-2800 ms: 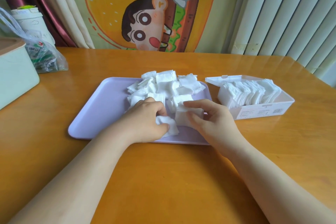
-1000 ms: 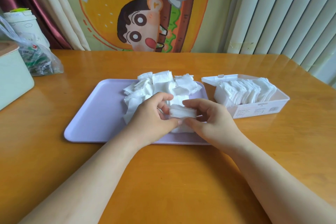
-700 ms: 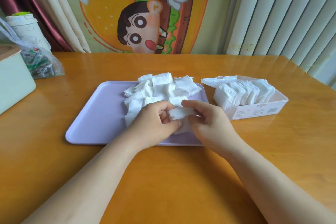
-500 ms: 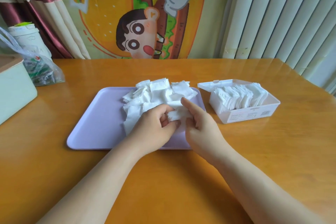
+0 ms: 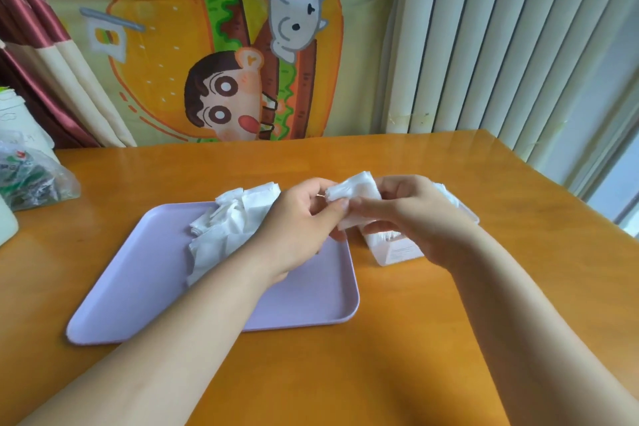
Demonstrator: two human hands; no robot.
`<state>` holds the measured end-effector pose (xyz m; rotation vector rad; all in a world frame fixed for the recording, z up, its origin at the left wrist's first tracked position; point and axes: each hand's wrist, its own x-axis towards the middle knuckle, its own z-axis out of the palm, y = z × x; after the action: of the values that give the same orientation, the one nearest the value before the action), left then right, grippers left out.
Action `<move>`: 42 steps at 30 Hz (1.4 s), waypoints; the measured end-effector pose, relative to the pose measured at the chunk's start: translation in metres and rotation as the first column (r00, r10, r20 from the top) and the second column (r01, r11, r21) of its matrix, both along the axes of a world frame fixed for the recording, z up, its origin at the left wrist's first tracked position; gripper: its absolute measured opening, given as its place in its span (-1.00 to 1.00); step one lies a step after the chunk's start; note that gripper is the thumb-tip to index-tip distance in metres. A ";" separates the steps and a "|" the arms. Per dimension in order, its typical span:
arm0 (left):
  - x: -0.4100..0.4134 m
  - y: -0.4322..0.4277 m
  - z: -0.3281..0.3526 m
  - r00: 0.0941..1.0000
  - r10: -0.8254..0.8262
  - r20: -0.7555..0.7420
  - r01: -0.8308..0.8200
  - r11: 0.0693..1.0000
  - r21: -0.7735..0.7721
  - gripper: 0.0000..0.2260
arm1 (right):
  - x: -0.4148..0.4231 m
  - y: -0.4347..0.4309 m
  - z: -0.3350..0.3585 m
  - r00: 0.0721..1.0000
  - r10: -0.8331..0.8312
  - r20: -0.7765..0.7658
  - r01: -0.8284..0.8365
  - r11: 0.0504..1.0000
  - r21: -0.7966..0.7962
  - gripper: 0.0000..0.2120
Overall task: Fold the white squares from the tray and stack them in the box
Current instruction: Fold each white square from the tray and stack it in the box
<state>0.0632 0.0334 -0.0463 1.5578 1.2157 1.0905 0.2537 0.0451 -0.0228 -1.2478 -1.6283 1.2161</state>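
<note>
Both hands hold one white square (image 5: 356,195) in the air above the tray's right edge. My left hand (image 5: 297,228) pinches its left end and my right hand (image 5: 411,218) grips its right side. The lilac tray (image 5: 145,287) lies on the table, with a pile of loose white squares (image 5: 235,221) at its far side, partly behind my left forearm. The white box (image 5: 394,249) sits to the right of the tray, mostly hidden by my right hand; only its near corner and a bit of its far rim show.
The wooden table (image 5: 380,373) stretches toward me and to the right. A clear plastic bag (image 5: 31,180) and a pale container (image 5: 5,221) sit at the far left. A cartoon cloth, curtains and vertical blinds stand behind the table.
Both hands have lifted the white square up off the tray and shifted it right, toward the box. The camera has tilted up and moved closer, so the box is now hidden behind my right hand.
</note>
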 end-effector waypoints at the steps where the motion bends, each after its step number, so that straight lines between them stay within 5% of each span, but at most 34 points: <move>1: 0.010 0.006 0.001 1.000 -0.016 -0.006 0.016 1.000 -0.001 -0.91 | 0.009 0.006 -0.001 0.999 -0.037 -0.001 0.037 0.999 -0.010 -0.77; 7: 0.060 0.045 0.007 0.997 -0.055 -0.057 0.057 0.998 0.036 -0.82 | 0.054 0.031 0.000 0.971 -0.237 -0.019 0.237 0.972 -0.003 -0.85; 12: 0.090 0.086 0.008 0.960 0.004 -0.280 0.037 0.989 0.141 -0.80 | 0.085 0.050 -0.013 0.849 -0.520 -0.093 0.526 0.849 0.054 -0.82; 18: 0.144 0.120 0.003 0.585 -0.135 -0.800 0.433 0.886 0.166 -0.60 | 0.110 0.065 -0.044 0.652 -0.741 -0.160 0.757 0.650 0.073 -0.87; 21: 0.156 0.126 -0.005 0.516 -0.242 -0.822 0.496 0.866 0.056 -0.68 | 0.115 0.070 -0.053 0.651 -0.746 -0.142 0.758 0.649 0.065 -0.76; 23: 0.160 0.129 -0.010 0.548 -0.241 -0.801 0.467 0.883 0.055 -0.73 | 0.117 0.072 -0.056 0.652 -0.748 -0.124 0.758 0.649 0.065 -0.71; 31: 0.168 0.128 -0.019 0.578 0.023 -0.816 0.425 0.845 0.325 -0.86 | 0.112 0.063 -0.044 0.665 -0.736 -0.128 0.746 0.664 0.054 -0.69; 34: 0.163 0.128 -0.020 0.576 0.006 -0.818 0.434 0.845 0.312 -0.92 | 0.110 0.058 -0.037 0.694 -0.713 -0.100 0.720 0.690 0.072 -0.73; 37: 0.158 0.131 -0.020 0.541 -0.008 -0.841 0.430 0.862 0.269 -0.71 | 0.107 0.055 -0.034 0.739 -0.670 -0.064 0.674 0.736 0.070 -0.75; 42: 0.155 0.133 -0.018 0.515 -0.048 -0.856 0.442 0.870 0.217 -0.74 | 0.106 0.056 -0.035 0.761 -0.648 0.013 0.645 0.759 0.089 -0.76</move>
<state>0.2178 0.1668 -0.0647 2.6931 1.2999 0.3475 0.3602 0.1006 -0.0583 -1.6104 -1.0906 0.6764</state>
